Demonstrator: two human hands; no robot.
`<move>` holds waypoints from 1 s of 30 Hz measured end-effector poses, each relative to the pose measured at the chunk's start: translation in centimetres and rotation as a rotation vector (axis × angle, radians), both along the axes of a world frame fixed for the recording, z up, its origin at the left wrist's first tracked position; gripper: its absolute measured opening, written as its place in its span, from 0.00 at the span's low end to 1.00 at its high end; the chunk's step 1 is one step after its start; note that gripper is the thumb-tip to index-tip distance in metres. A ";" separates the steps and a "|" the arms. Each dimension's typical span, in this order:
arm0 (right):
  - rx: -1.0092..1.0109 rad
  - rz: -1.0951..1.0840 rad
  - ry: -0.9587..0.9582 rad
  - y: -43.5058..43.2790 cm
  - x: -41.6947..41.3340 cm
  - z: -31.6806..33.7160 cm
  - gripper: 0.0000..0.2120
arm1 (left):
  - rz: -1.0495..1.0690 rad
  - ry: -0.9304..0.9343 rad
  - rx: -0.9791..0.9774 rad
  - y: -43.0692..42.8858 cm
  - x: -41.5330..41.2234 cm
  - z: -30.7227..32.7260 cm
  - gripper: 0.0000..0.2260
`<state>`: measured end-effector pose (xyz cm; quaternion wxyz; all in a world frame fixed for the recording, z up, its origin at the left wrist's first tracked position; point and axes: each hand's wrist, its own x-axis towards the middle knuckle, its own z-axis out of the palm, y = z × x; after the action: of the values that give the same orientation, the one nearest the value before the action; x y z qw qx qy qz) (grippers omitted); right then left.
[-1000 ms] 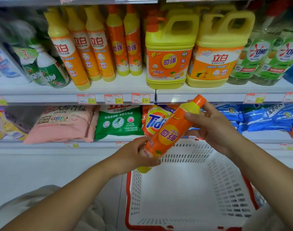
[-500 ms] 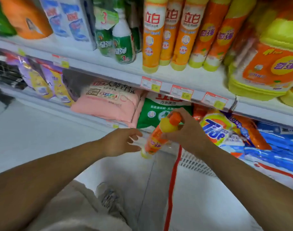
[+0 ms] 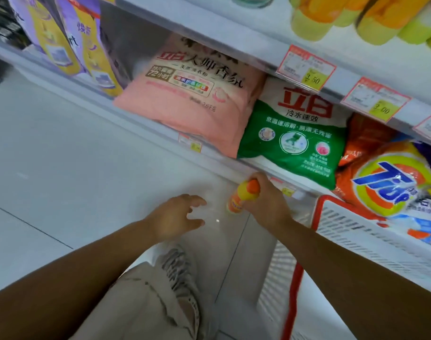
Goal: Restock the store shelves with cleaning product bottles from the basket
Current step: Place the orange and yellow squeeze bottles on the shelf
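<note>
My right hand (image 3: 265, 202) grips the top of a small orange and yellow detergent bottle (image 3: 240, 198), which stands upright low over the white floor, just left of the basket. Beside it, a little to the left, my left hand (image 3: 178, 217) hovers with fingers spread and holds nothing. The white basket with a red rim (image 3: 305, 256) sits at the right, only its left side in view. Bottoms of orange and yellow bottles (image 3: 332, 13) stand on the upper shelf at the top right.
The lower shelf carries a pink detergent bag (image 3: 190, 94), a green and white bag (image 3: 295, 136), an orange Tide bag (image 3: 390, 182) and purple packs (image 3: 69, 38). Price tags (image 3: 306, 67) line the upper shelf edge. My knee and shoe (image 3: 180, 273) are below the hands.
My view swung down and left. My left hand let go of the bottle and opened. My right hand lowered the bottle from over the basket down toward the floor beside it.
</note>
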<state>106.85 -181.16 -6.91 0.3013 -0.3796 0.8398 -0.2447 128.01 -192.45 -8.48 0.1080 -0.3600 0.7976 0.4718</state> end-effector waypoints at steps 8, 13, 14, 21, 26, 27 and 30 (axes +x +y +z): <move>0.132 0.053 -0.032 -0.4 -0.8 0.5 0.26 | -0.087 0.034 -0.110 0.2 -1.1 3.3 0.24; 0.047 0.083 -0.068 1.1 -1.9 6.1 0.31 | -0.113 0.195 -0.264 0.5 -4.5 10.9 0.23; -0.031 0.037 -0.048 1.8 -2.4 8.2 0.27 | -0.126 0.242 -0.311 0.8 -5.6 12.9 0.23; -0.693 -0.310 0.093 7.0 -7.9 22.1 0.07 | -0.143 0.545 -0.739 2.5 -16.5 24.2 0.26; -0.676 -0.334 0.210 4.8 -14.0 24.5 0.23 | -0.026 0.540 -0.849 0.5 -21.2 23.6 0.29; -0.653 -0.341 0.225 3.8 -15.2 24.3 0.28 | -0.012 0.516 -0.852 -0.1 -21.7 22.8 0.30; -0.619 -0.393 0.264 0.8 -18.5 23.1 0.38 | -0.010 0.463 -0.916 -0.8 -22.8 20.7 0.30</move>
<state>88.35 -180.35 16.22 0.0090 -0.3126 0.8144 -0.4888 105.22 -193.28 12.24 -0.2381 -0.2526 0.9272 0.1408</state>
